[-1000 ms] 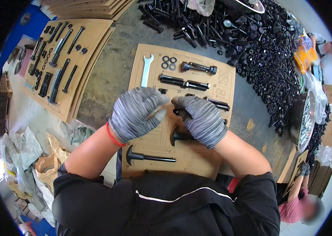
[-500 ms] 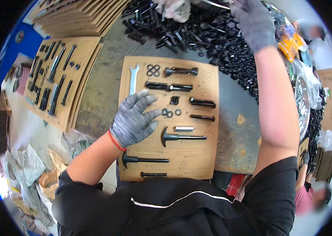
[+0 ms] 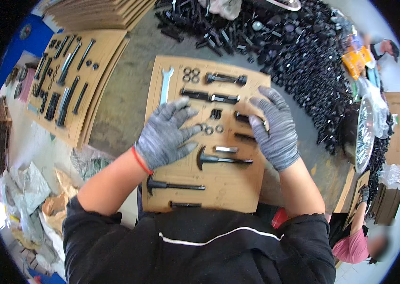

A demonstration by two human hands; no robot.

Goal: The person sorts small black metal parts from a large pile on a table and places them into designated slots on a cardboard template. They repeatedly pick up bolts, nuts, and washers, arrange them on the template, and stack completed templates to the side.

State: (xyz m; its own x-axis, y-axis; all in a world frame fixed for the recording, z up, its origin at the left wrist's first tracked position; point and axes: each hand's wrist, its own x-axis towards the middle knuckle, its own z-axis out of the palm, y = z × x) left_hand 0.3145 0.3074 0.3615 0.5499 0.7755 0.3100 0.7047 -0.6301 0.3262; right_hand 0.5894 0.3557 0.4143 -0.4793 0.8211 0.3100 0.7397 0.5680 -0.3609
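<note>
The cardboard sheet (image 3: 238, 191) lies on the worktop (image 3: 129, 87), directly in front of the person's torso. It carries a wrench (image 3: 165, 87), black washers (image 3: 205, 128) and black T-shaped parts (image 3: 226, 159). The left hand (image 3: 167, 130) remains above the sheet's left side, fingers spread, near the washers. The right hand (image 3: 277, 130), previously at the black hardware pile (image 3: 299, 71), is now at the sheet's right edge, beside black bolts (image 3: 242, 117), with fingers and thumb apart. A second loaded sheet (image 3: 73, 130) lies farther left.
</note>
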